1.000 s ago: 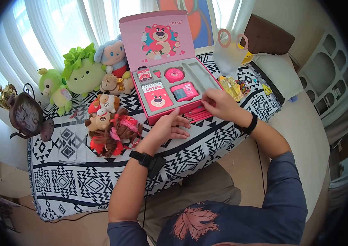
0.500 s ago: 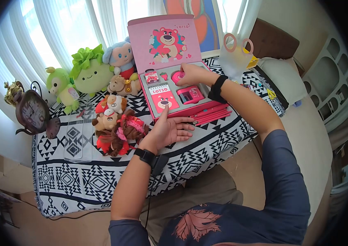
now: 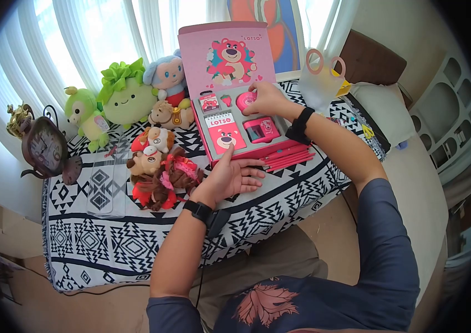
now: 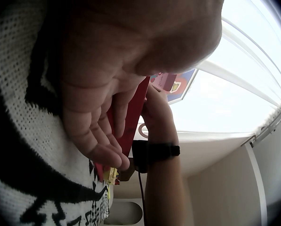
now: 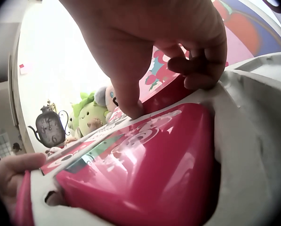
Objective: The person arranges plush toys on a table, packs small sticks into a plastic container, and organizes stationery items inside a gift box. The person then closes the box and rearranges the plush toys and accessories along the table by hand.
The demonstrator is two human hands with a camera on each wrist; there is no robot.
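Patterned tablecloth [image 3: 108, 238]: right hand [image 3: 266, 100] pinches round pink item [image 3: 245, 101].

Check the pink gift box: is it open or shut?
Open: the pink gift box has its lid standing upright, tray items showing, right hand reaching in.

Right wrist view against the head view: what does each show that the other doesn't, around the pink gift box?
Only the right wrist view shows, close up, the right hand with thumb and curled fingers at the edges of the round pink item in its grey tray slot.

Only the head view shows the left hand resting against the box's front edge, the pink pencils beside it, the notebook, and the red-dressed dolls.

Both show the pink gift box, the green plush and the clock.
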